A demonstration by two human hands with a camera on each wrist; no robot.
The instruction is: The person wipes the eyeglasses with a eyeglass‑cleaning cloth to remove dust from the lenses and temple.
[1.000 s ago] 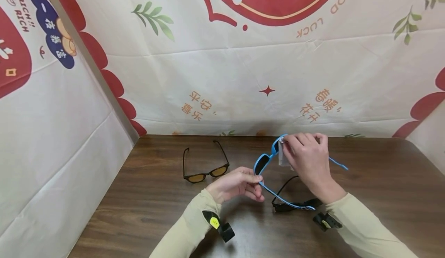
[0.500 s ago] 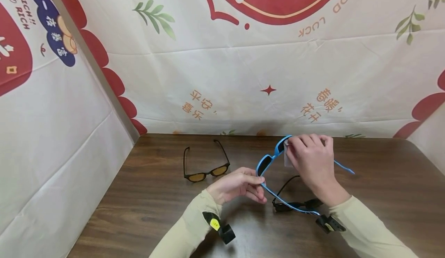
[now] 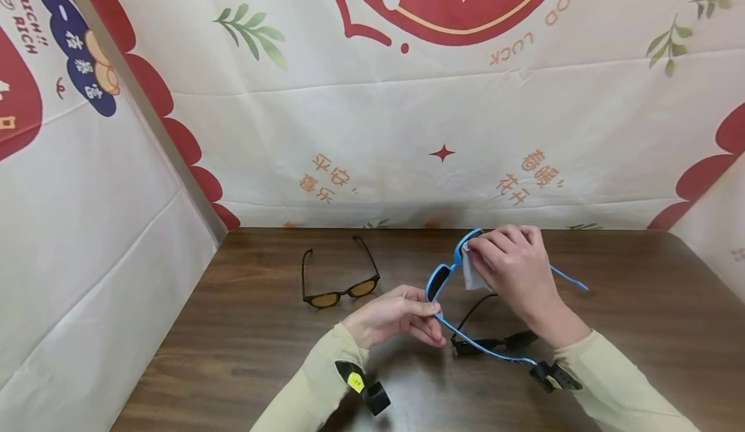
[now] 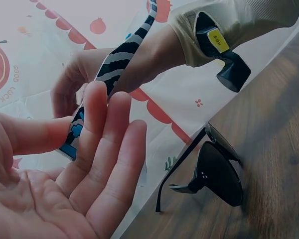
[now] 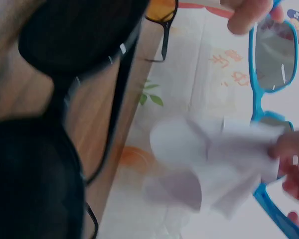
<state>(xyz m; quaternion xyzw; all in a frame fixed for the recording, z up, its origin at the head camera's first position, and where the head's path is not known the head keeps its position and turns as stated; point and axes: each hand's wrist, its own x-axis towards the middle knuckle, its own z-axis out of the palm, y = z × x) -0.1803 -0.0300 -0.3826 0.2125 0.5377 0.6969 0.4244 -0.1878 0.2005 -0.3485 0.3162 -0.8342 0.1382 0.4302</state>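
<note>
over a brown table (image 3: 233,354) before printed sheeting (image 3: 372,121), left hand (image 3: 396,317) pinches blue sunglasses (image 3: 438,282), right hand (image 3: 517,270) cloth (image 3: 474,275).

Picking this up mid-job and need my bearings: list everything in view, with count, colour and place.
Wood-grain tabletop: 1, brown, beneath the work
Printed fabric sheeting: count unclear, white with red motifs, behind and left
Blue-framed, dark-lensed sunglasses: 1, blue, held above the tabletop
Thin, limp white cloth: 1, white, at the blue pair's far lens
Dark-framed, amber-lensed glasses: 1, dark and amber, tabletop's left part
Black-framed, dark-lensed sunglasses: 1, black, on the tabletop
Boxy wrist cameras: 2, black, one per wrist
Long sleeves: 2, pale beige, forearms
Left hand: 1, bare, pinching the blue frame
Right hand: 1, bare, pinching the cloth
</note>
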